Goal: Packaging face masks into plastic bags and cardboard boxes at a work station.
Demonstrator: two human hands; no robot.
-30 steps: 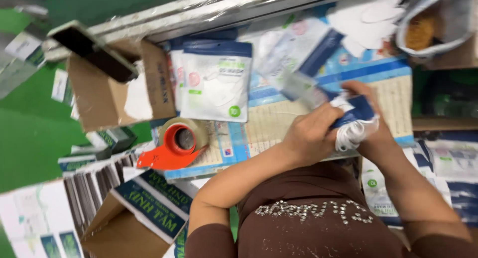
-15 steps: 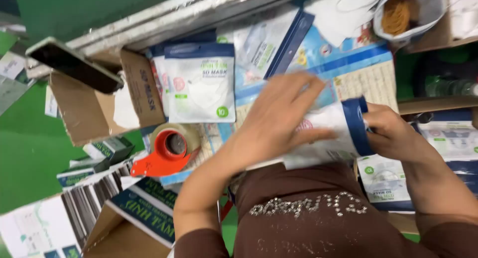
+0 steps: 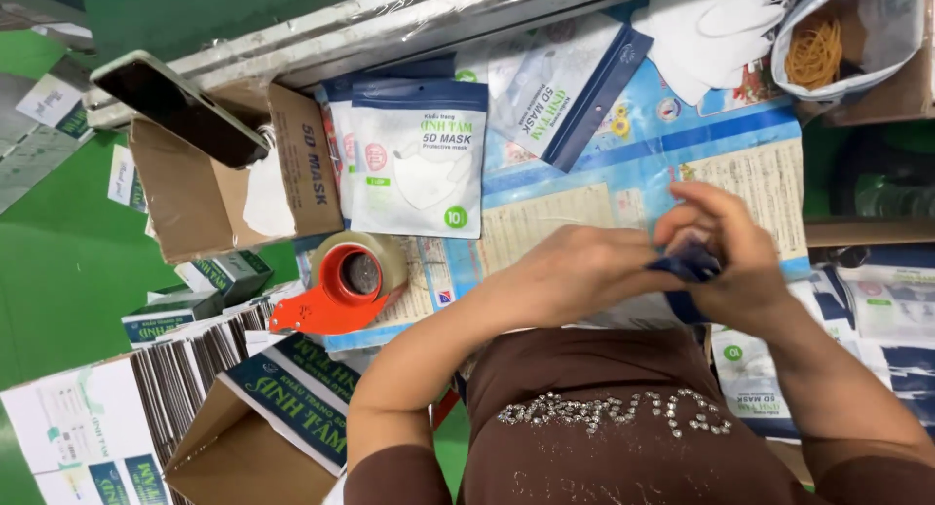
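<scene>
Blue-and-cream printed sheets (image 3: pixel 584 208) cover the worktop, green floor (image 3: pixel 58 271) off to one side. Half a second back the left hand lay spread flat over a white packet with the right gripping its blue edge — now both have drawn together: the left hand (image 3: pixel 570 271) is curled closed and the right hand (image 3: pixel 726 257) is pinched shut beside it, both clamped on the dark blue top of a packet (image 3: pixel 690 264). That packet sits just in front of the chest, over the printed sheets.

Most of it is hidden under the fingers; only a blue sliver shows, so its white body cannot be made out. The right forearm runs off the frame's edge.

Further out lies a stack of 2 white mask pouches (image 3: pixel 419 159) with blue tops and a green round badge. Beside them a brown carton (image 3: pixel 195 198) stands open with a dark phone (image 3: pixel 180 106) resting on its flap. An orange tape dispenser (image 3: pixel 336 286) sits near the left elbow — a bag of rubber bands (image 3: pixel 828 47) is at the far corner. Flat white-and-green boxes (image 3: pixel 146 388) are stacked low on the left.
</scene>
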